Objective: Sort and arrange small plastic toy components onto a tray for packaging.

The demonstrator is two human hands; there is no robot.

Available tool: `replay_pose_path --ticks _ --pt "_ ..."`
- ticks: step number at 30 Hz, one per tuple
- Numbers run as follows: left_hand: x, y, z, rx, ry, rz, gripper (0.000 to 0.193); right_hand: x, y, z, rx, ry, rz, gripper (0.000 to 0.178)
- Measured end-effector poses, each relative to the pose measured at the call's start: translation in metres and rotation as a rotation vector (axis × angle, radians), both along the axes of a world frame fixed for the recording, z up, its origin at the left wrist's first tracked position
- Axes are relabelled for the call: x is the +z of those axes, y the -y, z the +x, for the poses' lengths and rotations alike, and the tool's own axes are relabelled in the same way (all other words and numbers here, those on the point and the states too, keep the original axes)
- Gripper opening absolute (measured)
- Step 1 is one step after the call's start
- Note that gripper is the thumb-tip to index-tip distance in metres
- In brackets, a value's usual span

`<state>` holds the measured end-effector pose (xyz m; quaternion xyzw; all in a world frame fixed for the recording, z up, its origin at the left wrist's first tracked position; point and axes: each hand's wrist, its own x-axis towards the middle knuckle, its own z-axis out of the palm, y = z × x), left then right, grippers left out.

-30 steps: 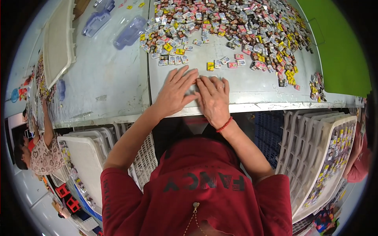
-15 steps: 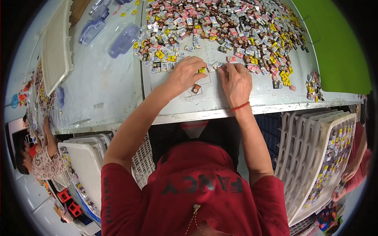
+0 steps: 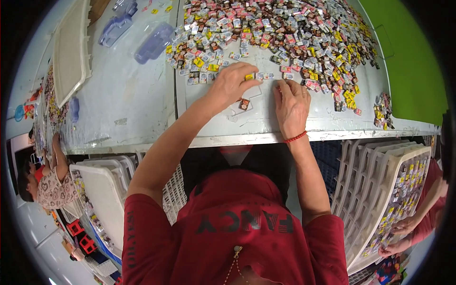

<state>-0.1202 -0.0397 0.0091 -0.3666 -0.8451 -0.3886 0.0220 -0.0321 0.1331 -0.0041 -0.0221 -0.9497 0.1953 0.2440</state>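
Note:
Small box-shaped pieces in white, yellow, pink and brown lie on the table. My left hand (image 3: 232, 84) is closed, thumb and forefinger around a yellow piece (image 3: 250, 76). Touching that piece on its right, white pieces (image 3: 268, 76) lie in a short straight row. Just right of the row is my right hand (image 3: 292, 105), its fingers bent and pressed together, their tips low on the tabletop; what they hold, if anything, is hidden. A brown piece (image 3: 244, 104) lies alone below my left hand. Above the right fingertips sits a pink-and-white piece (image 3: 287, 76).
A wide heap of mixed pieces (image 3: 285, 33) covers the far table (image 3: 137, 109). Clear bluish plastic trays (image 3: 154, 43) and a white tray (image 3: 71, 57) lie at left. White crates (image 3: 365, 190) stand below the edge at right. Co-workers (image 3: 54, 185) are at both sides.
The white pieces right of the yellow one were tilted and now sit straight in line. My right fingers have drawn back slightly to the right. The whole view has shifted a little.

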Motion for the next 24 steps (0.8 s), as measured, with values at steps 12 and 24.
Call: replay_pose_path --ticks 12,24 --pt "0.006 0.053 0.036 0.202 -0.07 0.043 0.022 0.01 0.004 0.004 0.121 0.074 -0.284 0.02" --pt "-0.01 0.053 0.045 0.001 -0.088 -0.083 0.024 0.025 0.04 0.029 0.263 0.159 -0.04 0.024"
